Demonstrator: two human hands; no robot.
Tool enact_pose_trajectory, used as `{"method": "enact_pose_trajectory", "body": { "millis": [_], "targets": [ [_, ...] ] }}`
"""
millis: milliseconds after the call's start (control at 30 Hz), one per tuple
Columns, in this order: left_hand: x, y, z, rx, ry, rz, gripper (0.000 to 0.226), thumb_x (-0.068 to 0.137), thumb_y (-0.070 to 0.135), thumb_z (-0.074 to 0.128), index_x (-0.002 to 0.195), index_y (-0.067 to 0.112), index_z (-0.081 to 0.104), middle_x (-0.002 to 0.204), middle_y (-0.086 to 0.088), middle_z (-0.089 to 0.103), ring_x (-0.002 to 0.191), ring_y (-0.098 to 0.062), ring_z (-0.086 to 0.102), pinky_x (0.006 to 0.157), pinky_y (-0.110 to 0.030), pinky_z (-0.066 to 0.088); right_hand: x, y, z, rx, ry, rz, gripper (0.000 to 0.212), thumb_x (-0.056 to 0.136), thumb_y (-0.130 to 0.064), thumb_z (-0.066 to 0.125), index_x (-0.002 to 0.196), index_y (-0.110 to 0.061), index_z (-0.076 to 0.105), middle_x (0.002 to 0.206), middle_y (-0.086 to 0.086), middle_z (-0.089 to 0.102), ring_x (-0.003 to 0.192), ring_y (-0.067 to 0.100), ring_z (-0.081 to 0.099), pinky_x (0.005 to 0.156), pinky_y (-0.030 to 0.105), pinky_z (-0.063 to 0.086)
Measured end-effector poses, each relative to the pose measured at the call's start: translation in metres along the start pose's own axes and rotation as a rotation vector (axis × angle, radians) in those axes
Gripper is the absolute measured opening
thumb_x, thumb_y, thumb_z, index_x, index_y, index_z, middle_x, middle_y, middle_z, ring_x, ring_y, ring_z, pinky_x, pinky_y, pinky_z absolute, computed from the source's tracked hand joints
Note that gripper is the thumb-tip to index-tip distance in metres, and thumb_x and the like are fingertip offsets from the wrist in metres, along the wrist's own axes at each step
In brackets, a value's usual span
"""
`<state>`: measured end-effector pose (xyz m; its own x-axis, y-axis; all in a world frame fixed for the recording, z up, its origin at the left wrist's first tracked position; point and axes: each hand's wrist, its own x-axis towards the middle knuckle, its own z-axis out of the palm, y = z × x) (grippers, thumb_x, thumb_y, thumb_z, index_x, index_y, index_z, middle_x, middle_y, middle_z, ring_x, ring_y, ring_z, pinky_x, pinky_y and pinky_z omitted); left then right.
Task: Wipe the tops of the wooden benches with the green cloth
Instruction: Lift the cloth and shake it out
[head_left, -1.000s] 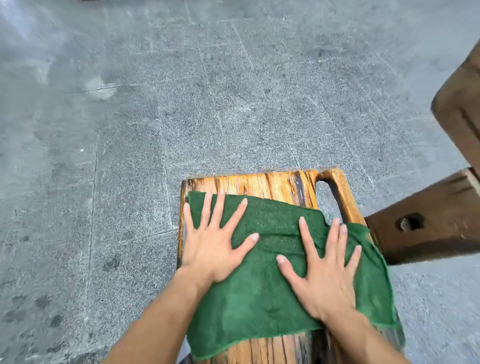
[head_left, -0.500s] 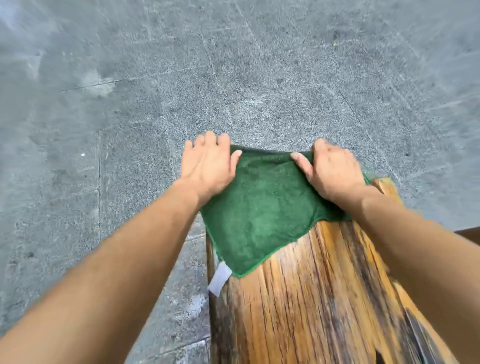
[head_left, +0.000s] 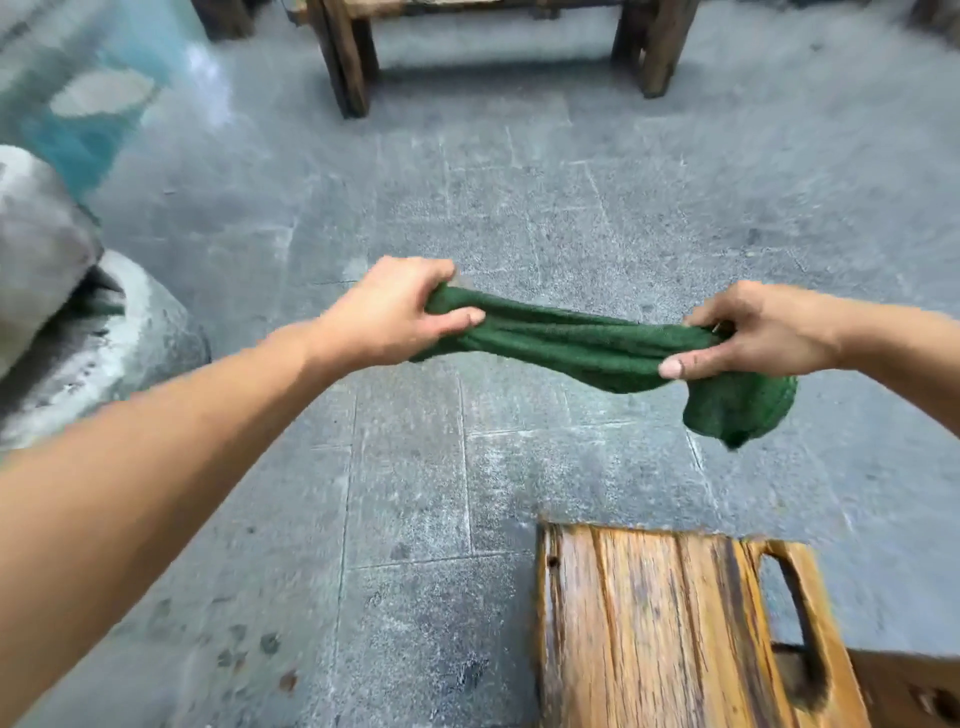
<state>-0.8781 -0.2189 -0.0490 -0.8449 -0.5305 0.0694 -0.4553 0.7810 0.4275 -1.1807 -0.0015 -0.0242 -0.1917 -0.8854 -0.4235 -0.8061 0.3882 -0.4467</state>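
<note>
Both the left hand (head_left: 395, 317) and right hand (head_left: 753, 332) grip the green cloth (head_left: 571, 338) by its ends; it sags, soft and light, easy to bunch.

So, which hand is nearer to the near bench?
Right. The right hand is just beyond the bench end; the left hand is farther left, over the floor.

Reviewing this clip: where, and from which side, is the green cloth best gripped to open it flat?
Probably at its two ends, each from its outer side: the green cloth hangs bunched like a rope between left hand and right hand. A loose lobe droops below the right hand, so a grip nearer that corner may help.
</note>
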Motion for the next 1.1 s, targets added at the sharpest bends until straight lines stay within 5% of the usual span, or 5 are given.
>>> {"method": "enact_pose_trajectory", "body": {
  "millis": [167, 500, 733, 833, 1100],
  "targets": [
    [-0.026, -0.006, -0.152, 0.018, 0.042, -0.066, 0.052, 0.084, 0.055, 0.078, 0.069, 0.015, 0.048, 0.060, 0.005, 0.046, 0.055, -0.003, 0.045, 0.052, -0.019, 0.035, -0.014, -0.083, -0.072, -0.052, -0.060, -0.112, 0.021, 0.085, -0.017, 0.087, 0.091, -0.031, 0.072, 0.090, 0.004, 0.079, 0.089, 0.030, 0.074, 0.090, 0.054, 0.057],
    [-0.157, -0.048, -0.328, 0.045, 0.081, -0.236, 0.047, 0.074, 0.065, 0.080, 0.068, 0.030, 0.050, 0.057, 0.011, 0.055, 0.053, -0.005, 0.047, 0.053, -0.026, 0.039, -0.034, -0.278, -0.142, -0.251, -0.116, -0.125, 0.073, 0.046, -0.078, 0.083, 0.064, -0.014, 0.054, 0.053, -0.002, 0.043, 0.052, 0.015, 0.040, 0.058, 0.034, 0.033],
    [-0.263, -0.049, -0.416, -0.339, 0.046, -0.423, 0.041, 0.074, 0.033, 0.089, 0.066, 0.018, 0.052, 0.050, 0.012, 0.054, 0.044, -0.002, 0.043, 0.043, -0.012, 0.033, -0.063, -0.401, -0.152, -0.037, -0.143, -0.315, 0.073, 0.062, -0.090, 0.073, 0.083, -0.019, 0.075, 0.073, -0.006, 0.074, 0.068, 0.014, 0.065, 0.074, 0.034, 0.050],
    [-0.314, -0.048, -0.455, -0.444, 0.126, -0.467, 0.038, 0.074, 0.024, 0.089, 0.068, 0.017, 0.052, 0.057, 0.007, 0.055, 0.052, -0.005, 0.046, 0.046, -0.013, 0.037, -0.071, -0.454, -0.136, 0.116, -0.297, -0.366, 0.058, 0.082, -0.069, 0.069, 0.081, -0.011, 0.069, 0.080, 0.000, 0.070, 0.078, 0.018, 0.062, 0.087, 0.041, 0.045],
    [-0.457, -0.040, -0.530, -0.353, 0.148, -0.674, 0.041, 0.081, 0.020, 0.087, 0.072, 0.010, 0.049, 0.062, -0.006, 0.047, 0.060, -0.013, 0.039, 0.056, -0.030, 0.032, -0.068, -0.607, -0.105, -0.082, -0.416, -0.612, 0.025, 0.070, -0.035, 0.095, 0.078, -0.024, 0.075, 0.072, 0.000, 0.076, 0.063, 0.012, 0.069, 0.055, 0.020, 0.051]
  ]
}}
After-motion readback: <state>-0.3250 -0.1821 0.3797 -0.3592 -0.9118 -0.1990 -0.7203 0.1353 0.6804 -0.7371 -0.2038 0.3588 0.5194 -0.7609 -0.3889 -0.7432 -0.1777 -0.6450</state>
